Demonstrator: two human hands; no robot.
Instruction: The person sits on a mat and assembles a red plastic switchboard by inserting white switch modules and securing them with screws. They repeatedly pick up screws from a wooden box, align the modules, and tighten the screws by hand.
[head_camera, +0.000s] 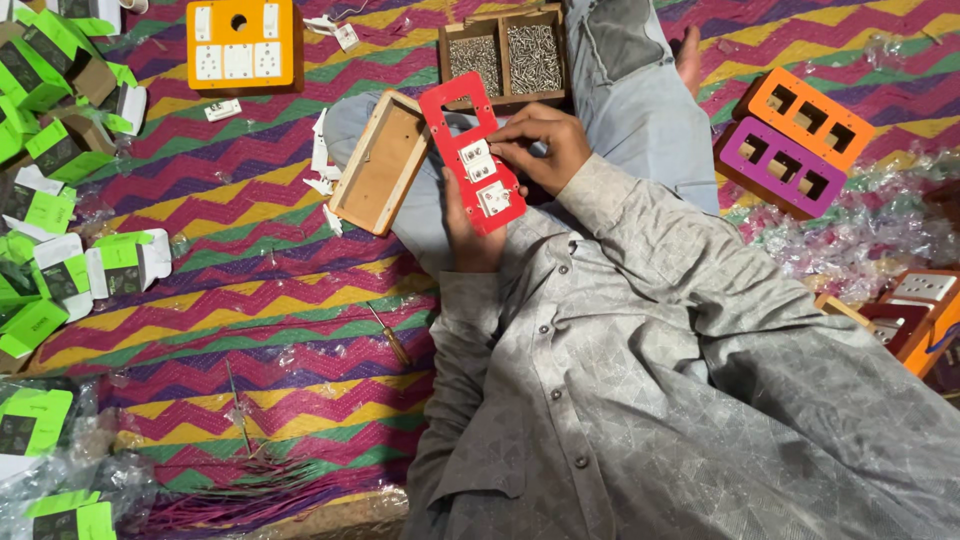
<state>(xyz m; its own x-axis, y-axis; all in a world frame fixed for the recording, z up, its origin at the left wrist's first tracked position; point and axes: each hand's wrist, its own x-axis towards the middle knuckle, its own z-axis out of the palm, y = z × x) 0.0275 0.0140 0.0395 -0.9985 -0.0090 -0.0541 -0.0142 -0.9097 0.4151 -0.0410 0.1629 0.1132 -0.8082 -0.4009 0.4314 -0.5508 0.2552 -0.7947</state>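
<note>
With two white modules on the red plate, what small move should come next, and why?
Probably press the upper white module fully home: the right hand has fingers on it while the left hand holds the red plate from below, and the top cutout is unfilled.

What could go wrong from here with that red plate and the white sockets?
The red plate rests only in the left hand above the lap, so pressure from the right hand on the white socket might tip it. The wooden box leans on the knee and may slide off.

Both hands on red switch plate (470, 155), wooden box (378, 165) beside, zigzag mat (280, 290)
</note>
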